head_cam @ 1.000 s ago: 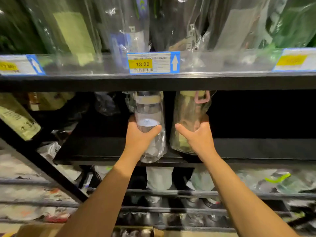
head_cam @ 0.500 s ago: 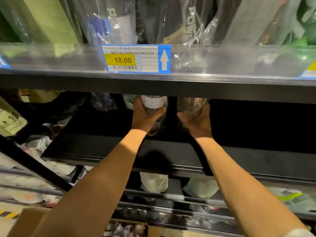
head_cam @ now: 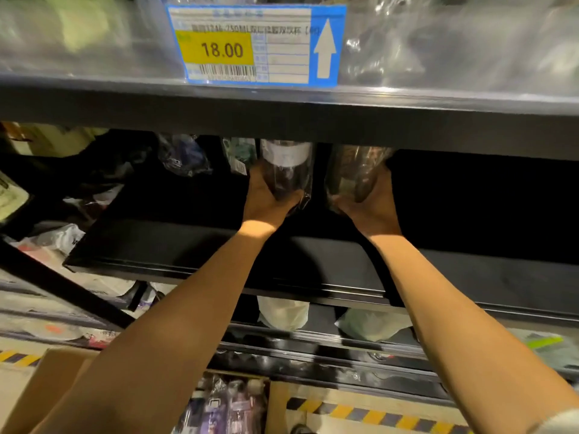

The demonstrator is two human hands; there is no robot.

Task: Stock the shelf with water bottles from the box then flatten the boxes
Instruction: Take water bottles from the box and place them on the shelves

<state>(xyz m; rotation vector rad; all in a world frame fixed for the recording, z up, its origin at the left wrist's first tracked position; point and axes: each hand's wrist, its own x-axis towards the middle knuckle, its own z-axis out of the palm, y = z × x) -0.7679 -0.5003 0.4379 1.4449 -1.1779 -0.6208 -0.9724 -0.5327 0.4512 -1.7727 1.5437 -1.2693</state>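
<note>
Both my arms reach deep into a dark black shelf (head_cam: 282,255). My left hand (head_cam: 266,202) grips the base of a clear wrapped water bottle (head_cam: 286,170) with a white band near its top. My right hand (head_cam: 369,205) grips the base of a second clear bottle (head_cam: 354,173), close to the right of the first. The upper ends of both bottles are hidden behind the shelf board above. At the bottom, an open cardboard box (head_cam: 62,386) holds several more wrapped bottles (head_cam: 225,408).
The upper shelf edge (head_cam: 282,117) carries an 18.00 price tag (head_cam: 255,45) and wrapped goods behind a clear lip. More wrapped items (head_cam: 185,156) lie at the back left of the dark shelf. Lower shelves hold bagged goods (head_cam: 282,311). Yellow-black floor tape (head_cam: 376,413) runs below.
Both hands have pushed the two bottles farther back into the dark shelf, and my view has moved closer and lower, so the box now shows at the bottom.
</note>
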